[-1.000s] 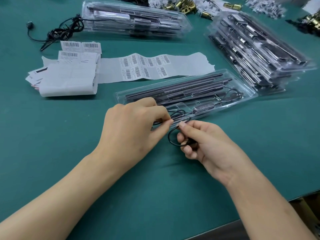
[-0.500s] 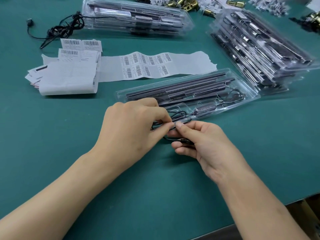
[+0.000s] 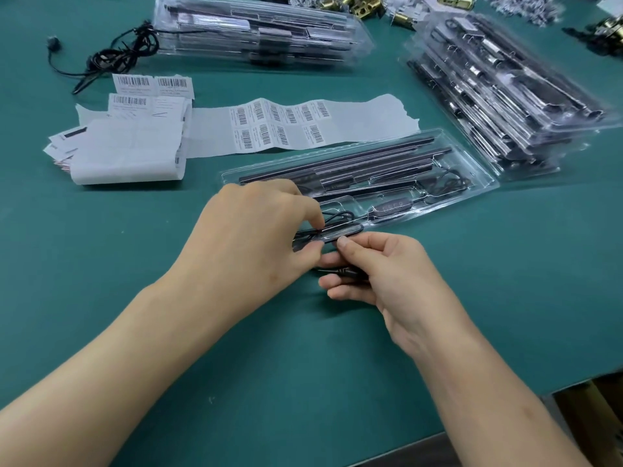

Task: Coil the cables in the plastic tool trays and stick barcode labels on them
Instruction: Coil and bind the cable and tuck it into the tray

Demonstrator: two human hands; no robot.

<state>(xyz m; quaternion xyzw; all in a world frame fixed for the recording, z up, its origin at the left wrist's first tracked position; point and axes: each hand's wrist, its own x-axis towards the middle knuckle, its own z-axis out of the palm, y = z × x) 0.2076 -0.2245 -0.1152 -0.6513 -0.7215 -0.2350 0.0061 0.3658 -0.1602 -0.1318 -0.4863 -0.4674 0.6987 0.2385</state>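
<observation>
A clear plastic tool tray [image 3: 472, 183] with long dark strips and a small controller lies on the green table just beyond my hands. A thin black cable [image 3: 337, 218] runs from its near compartment over the tray's front edge. My left hand [image 3: 249, 237] pinches the cable at that edge. My right hand [image 3: 381, 271] pinches the same cable close by and holds its black plug end under its curled fingers. A white strip of barcode labels [image 3: 279, 124] lies behind the tray.
A stack of filled trays [image 3: 256, 32] sits at the back, another stack [image 3: 505, 92] at the right. A folded label backing sheet [image 3: 128, 153] and a loose black cable bundle [image 3: 118, 55] lie at the left. The table edge runs along the lower right.
The open cable loop seen under my right hand has been drawn in flat between both hands. My right hand has moved a little toward the left hand.
</observation>
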